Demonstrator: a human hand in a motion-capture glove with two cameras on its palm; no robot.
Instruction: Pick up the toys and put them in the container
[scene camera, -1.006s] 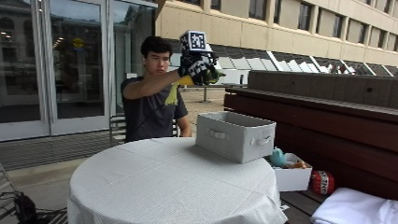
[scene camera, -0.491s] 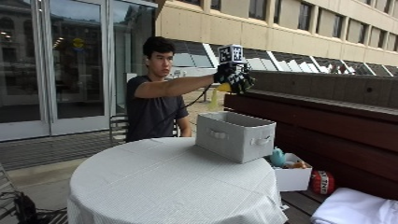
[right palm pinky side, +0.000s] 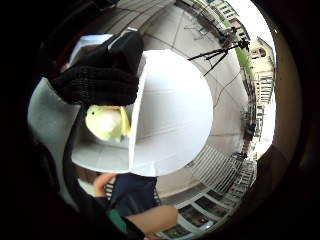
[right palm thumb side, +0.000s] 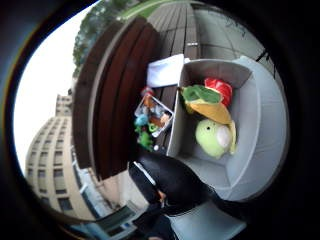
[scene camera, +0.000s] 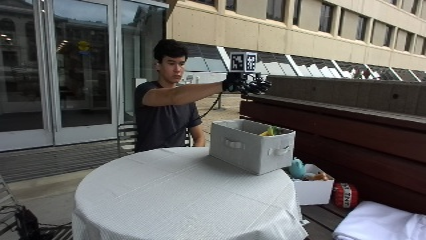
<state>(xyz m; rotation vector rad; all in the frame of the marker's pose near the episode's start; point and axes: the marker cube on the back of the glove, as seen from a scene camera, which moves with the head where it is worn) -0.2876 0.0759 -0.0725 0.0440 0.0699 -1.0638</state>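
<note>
R hand (scene camera: 241, 83) above container (scene camera: 251, 146), empty

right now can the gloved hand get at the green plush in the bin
Probably yes: the gloved hand is above the open-topped bin, and the green plush lies uncovered on top inside.

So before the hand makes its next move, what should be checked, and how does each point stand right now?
1. Green plush toy inside the grey container: ok.
2. Gloved right hand above the container, not touching it: ok.
3. Hand free of any toy: cannot tell; its fingers are not clear.
4. Container fully on the round table: ok, though near the edge.
5. More toys to fetch: ok; a white box beside the table holds some.
</note>
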